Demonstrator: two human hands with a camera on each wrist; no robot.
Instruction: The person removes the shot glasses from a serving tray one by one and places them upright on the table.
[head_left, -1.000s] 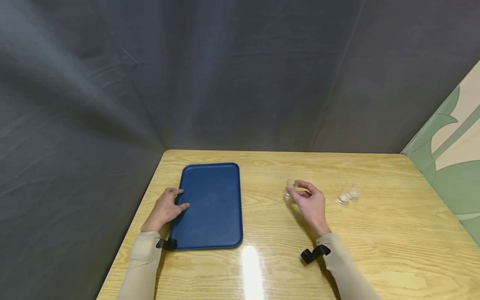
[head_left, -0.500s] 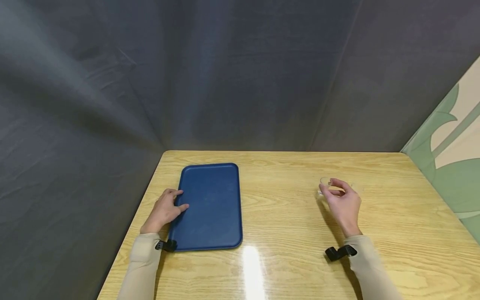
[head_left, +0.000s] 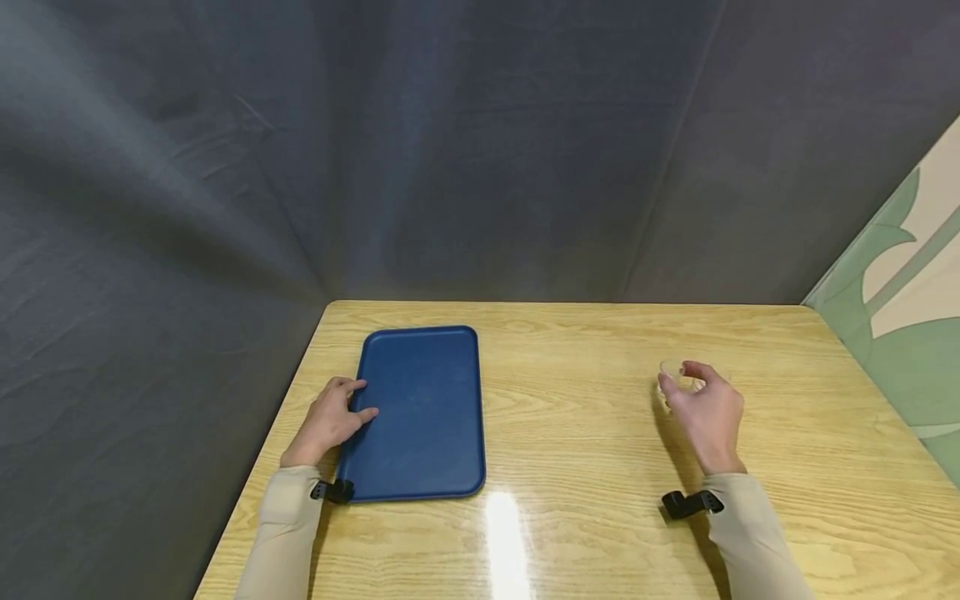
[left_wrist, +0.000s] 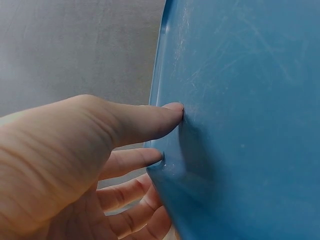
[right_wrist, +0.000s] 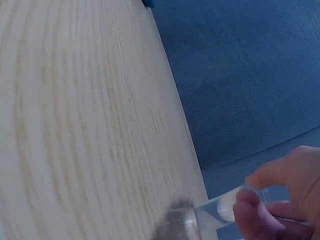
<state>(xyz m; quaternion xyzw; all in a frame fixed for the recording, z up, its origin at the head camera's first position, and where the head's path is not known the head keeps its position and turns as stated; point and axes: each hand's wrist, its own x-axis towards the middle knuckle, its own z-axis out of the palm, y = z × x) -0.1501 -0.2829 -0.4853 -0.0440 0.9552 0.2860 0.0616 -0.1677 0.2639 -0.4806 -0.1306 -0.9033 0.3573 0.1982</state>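
In the head view, my left hand [head_left: 330, 422] rests at the left edge of a blue tray [head_left: 423, 417]. Its thumb and index finger lie straight across the rim onto the tray's surface, as the left wrist view also shows; the other fingers bend along the outside of the edge. My right hand [head_left: 703, 417] is over the right part of the table, pinching a small clear shot glass [head_left: 668, 367] between thumb and fingertips. The right wrist view shows this shot glass [right_wrist: 227, 206], its lower end blurred. Another clear glass [head_left: 698, 384] shows through the gap of my right hand, mostly hidden behind it.
The light wooden table [head_left: 570, 467] has its back edge against a dark curtain [head_left: 480, 167], which also hangs along the left. A wall with a green leaf pattern [head_left: 900, 358] stands at the right. A bright reflection lies on the table's front part.
My right hand has moved right with the shot glass, up to the other glasses, which it now mostly covers. My left hand and the tray have stayed in place.
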